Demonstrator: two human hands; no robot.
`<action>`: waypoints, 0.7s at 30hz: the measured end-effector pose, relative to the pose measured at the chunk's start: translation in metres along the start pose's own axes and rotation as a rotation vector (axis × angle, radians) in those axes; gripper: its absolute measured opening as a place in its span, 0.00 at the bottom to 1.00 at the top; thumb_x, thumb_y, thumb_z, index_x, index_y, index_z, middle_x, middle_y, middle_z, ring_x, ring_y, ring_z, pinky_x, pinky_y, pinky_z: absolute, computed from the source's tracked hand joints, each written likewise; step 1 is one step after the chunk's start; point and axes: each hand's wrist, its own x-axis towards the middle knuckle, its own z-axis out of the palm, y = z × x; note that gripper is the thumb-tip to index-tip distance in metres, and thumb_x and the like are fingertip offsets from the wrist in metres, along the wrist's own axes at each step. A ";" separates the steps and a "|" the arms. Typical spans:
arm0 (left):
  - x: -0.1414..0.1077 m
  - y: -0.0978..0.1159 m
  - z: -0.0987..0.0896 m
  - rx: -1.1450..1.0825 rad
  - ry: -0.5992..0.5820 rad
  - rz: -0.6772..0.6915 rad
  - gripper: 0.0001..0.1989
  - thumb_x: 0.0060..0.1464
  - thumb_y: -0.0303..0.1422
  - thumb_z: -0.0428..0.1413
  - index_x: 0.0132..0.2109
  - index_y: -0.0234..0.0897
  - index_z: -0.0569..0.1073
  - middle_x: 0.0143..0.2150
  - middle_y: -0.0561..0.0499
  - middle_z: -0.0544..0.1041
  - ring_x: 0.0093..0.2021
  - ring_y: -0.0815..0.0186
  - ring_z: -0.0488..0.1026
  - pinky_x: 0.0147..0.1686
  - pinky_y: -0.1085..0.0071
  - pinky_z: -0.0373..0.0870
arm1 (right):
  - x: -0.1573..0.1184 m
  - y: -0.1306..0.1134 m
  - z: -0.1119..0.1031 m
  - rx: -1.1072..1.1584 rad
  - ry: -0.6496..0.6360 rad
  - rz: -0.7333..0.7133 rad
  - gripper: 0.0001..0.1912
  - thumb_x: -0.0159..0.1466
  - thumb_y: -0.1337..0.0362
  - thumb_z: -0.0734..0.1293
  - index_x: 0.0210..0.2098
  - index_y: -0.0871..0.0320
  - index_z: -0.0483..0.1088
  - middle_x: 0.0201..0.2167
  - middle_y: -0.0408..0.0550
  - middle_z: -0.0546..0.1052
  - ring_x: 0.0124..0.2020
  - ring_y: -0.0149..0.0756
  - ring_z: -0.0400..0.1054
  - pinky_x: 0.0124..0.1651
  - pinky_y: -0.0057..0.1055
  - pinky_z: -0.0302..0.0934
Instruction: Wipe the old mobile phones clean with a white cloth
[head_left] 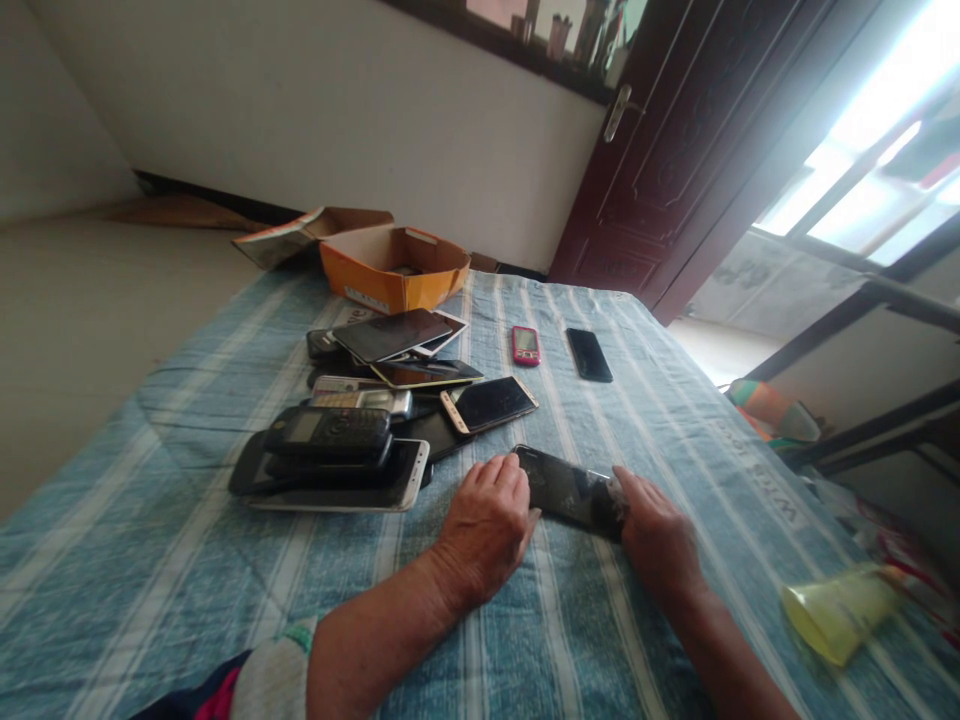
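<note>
A dark smartphone (568,490) with a smudged screen lies between my hands, low over the striped cloth. My left hand (491,515) has its fingers closed at the phone's left end. At its right end my right hand (656,530) grips it, with something whitish and crumpled by the fingers that I cannot make out. Left of them is a heap of phones: a black keypad phone (330,432) on top of a white-edged smartphone (409,475), and a gold smartphone (489,404) nearest my left hand.
Beyond my hands lie a pink phone (526,346) and a black smartphone (589,355). An open orange box (367,270) stands at the table's far end. A yellow translucent container (836,612) is at the right. The blue striped cloth (187,560) covers the table.
</note>
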 end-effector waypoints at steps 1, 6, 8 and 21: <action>0.000 0.000 0.000 -0.001 0.000 -0.001 0.15 0.54 0.33 0.57 0.46 0.25 0.73 0.50 0.34 0.75 0.49 0.50 0.72 0.47 0.57 0.70 | -0.001 0.001 0.000 0.008 0.000 0.000 0.23 0.57 0.79 0.54 0.47 0.62 0.70 0.40 0.56 0.78 0.43 0.43 0.74 0.43 0.37 0.69; 0.000 0.000 0.000 -0.008 0.009 0.000 0.15 0.54 0.33 0.57 0.45 0.24 0.73 0.49 0.33 0.75 0.48 0.49 0.72 0.47 0.56 0.70 | 0.002 -0.003 -0.005 0.097 0.028 -0.024 0.19 0.61 0.78 0.54 0.46 0.63 0.70 0.39 0.56 0.78 0.42 0.42 0.73 0.44 0.36 0.67; 0.000 0.000 0.001 -0.004 0.019 0.005 0.16 0.54 0.33 0.57 0.45 0.24 0.73 0.49 0.33 0.75 0.48 0.49 0.72 0.46 0.56 0.69 | 0.006 -0.010 -0.007 0.142 0.035 -0.056 0.17 0.62 0.77 0.54 0.43 0.61 0.70 0.39 0.55 0.77 0.42 0.41 0.72 0.45 0.34 0.67; 0.000 -0.002 0.004 -0.013 0.050 0.009 0.15 0.54 0.32 0.55 0.45 0.25 0.73 0.49 0.32 0.75 0.49 0.49 0.72 0.46 0.55 0.70 | 0.045 -0.047 0.008 0.305 -0.102 -0.187 0.15 0.60 0.77 0.57 0.34 0.57 0.72 0.35 0.50 0.77 0.41 0.37 0.70 0.45 0.30 0.64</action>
